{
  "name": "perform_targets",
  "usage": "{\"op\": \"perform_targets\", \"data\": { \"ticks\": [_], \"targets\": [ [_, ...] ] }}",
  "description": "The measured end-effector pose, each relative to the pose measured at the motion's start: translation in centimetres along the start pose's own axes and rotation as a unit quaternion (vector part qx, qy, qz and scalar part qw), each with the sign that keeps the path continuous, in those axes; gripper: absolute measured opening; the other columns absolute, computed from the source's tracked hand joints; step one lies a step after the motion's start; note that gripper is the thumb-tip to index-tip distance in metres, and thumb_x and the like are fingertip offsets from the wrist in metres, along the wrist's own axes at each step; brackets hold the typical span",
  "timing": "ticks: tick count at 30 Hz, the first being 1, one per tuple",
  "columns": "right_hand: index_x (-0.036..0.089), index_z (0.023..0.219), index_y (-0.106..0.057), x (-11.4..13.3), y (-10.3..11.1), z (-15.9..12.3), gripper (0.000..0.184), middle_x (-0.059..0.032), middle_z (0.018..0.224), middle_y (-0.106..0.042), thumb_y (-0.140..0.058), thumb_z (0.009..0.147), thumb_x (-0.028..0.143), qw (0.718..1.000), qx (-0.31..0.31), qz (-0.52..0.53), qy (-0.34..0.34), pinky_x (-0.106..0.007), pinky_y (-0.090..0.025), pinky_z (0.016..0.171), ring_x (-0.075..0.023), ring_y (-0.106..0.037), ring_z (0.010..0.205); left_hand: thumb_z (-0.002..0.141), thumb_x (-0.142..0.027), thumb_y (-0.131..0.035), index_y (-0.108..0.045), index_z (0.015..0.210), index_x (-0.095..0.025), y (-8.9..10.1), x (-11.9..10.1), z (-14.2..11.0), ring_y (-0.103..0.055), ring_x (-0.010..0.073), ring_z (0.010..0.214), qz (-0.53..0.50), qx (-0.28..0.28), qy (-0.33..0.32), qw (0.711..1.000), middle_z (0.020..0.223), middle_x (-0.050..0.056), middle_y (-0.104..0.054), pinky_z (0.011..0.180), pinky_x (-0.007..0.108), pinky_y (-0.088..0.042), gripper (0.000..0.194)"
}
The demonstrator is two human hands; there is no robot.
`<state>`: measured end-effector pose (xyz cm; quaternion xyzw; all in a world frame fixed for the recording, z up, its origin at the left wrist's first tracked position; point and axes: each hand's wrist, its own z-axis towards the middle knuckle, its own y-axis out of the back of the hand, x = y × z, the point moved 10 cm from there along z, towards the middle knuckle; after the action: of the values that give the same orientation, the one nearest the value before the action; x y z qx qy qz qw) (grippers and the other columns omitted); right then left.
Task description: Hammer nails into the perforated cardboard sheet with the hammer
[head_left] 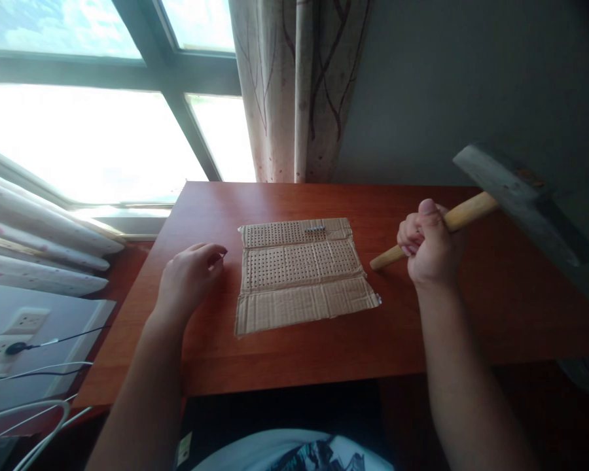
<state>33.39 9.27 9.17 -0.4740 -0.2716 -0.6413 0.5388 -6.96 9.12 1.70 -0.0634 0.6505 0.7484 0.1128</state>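
A flat piece of cardboard [302, 273] lies in the middle of the red-brown table [334, 347]; its upper two panels are full of small holes, and several small nails [315, 229] stand in a row near its far edge. My right hand [429, 245] is closed around the wooden handle of a hammer [513, 190], whose grey head is raised to the right above the table. My left hand [190, 275] rests on the table left of the cardboard, fingers curled in a pinch on something I cannot make out.
A window and a patterned curtain [294, 85] stand behind the table. Rolled white fabric [34, 255] lies at the left. A wall socket with a plugged cable [14, 347] and loose white cords sit at lower left.
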Motion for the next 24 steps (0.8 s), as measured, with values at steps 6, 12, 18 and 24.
{"op": "perform_targets", "data": {
  "ticks": [6, 12, 18, 24],
  "targets": [
    [0.023, 0.054, -0.030, 0.0, 0.0, 0.0, 0.056, 0.0091, 0.043, -0.024, -0.068, 0.086, 0.049, 1.000, 0.003, -0.001, -0.001, -0.025, -0.015, 0.033, -0.0059, -0.024, 0.034, 0.082, -0.032, -0.063, -0.073, 0.093, -0.019, 2.9, 0.0, -0.4, -0.070, 0.0181, 0.078, -0.199, -0.123, 0.019, 0.972, 0.093, 0.005, -0.074, 0.076, 0.030, -0.058, 0.020],
    [0.023, 0.055, -0.029, 0.2, -0.2, -0.2, 0.056, 0.0091, 0.043, -0.024, -0.066, 0.088, 0.050, 1.000, 0.010, -0.010, -0.002, -0.025, -0.016, 0.033, -0.0060, -0.023, 0.034, 0.077, -0.032, -0.072, -0.073, 0.094, -0.017, 4.2, 0.0, -0.8, -0.073, 0.0184, 0.081, -0.354, -0.169, 0.060, 0.918, 0.092, 0.005, -0.075, 0.081, 0.031, -0.062, 0.022],
    [0.023, 0.053, -0.030, 0.1, -0.2, -0.3, 0.056, 0.0085, 0.043, -0.025, -0.066, 0.089, 0.047, 1.000, 0.009, -0.005, 0.005, -0.026, -0.015, 0.035, -0.0059, -0.024, 0.034, 0.074, -0.029, -0.077, -0.072, 0.088, -0.016, 4.9, -2.9, 0.3, -0.073, 0.0180, 0.079, -0.453, -0.157, 0.024, 0.877, 0.085, 0.005, -0.075, 0.081, 0.032, -0.063, 0.020],
    [0.023, 0.053, -0.031, 0.0, -0.1, -0.3, 0.054, 0.0085, 0.043, -0.026, -0.066, 0.090, 0.042, 1.000, 0.008, 0.003, 0.004, -0.027, -0.014, 0.035, -0.0059, -0.025, 0.034, 0.075, -0.031, -0.076, -0.071, 0.086, -0.016, 5.4, -8.3, 2.5, -0.072, 0.0180, 0.079, -0.467, -0.097, -0.048, 0.878, 0.085, 0.006, -0.075, 0.078, 0.033, -0.063, 0.019]
  ]
}}
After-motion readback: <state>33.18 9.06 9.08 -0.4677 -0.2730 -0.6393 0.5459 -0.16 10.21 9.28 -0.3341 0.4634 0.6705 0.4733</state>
